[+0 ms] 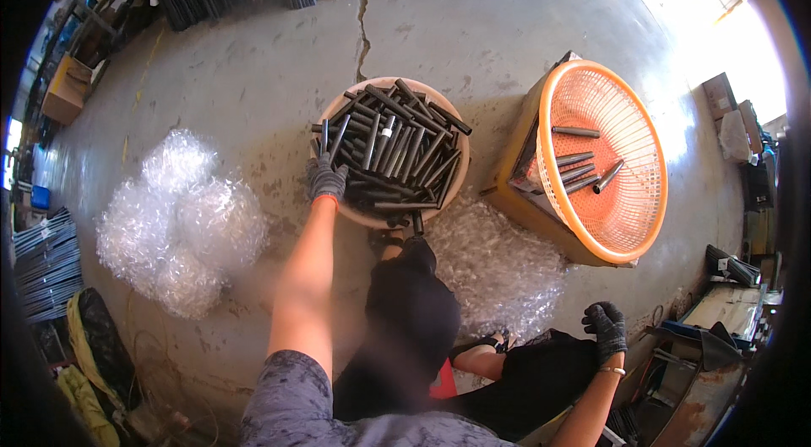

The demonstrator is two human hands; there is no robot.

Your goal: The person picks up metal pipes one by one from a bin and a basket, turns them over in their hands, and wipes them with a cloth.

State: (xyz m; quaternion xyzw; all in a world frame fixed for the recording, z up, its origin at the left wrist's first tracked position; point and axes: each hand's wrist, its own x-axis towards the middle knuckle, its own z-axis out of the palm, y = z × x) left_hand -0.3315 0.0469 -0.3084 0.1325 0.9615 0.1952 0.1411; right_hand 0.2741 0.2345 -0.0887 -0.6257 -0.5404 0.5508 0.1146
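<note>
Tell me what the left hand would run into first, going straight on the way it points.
The left hand would most likely meet the dark tubes piled in the pinkish basin; its fingertips may already touch one, though depth is unclear.

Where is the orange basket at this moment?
In the head view, the orange basket is right of centre, resting on a yellowish box, to the right of the round pale tub heaped with black tubes.

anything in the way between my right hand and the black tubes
A heap of clear plastic lies on the floor between the right hand and the black tubes in this view; it looks low, so it probably wouldn't block the reach.
</note>
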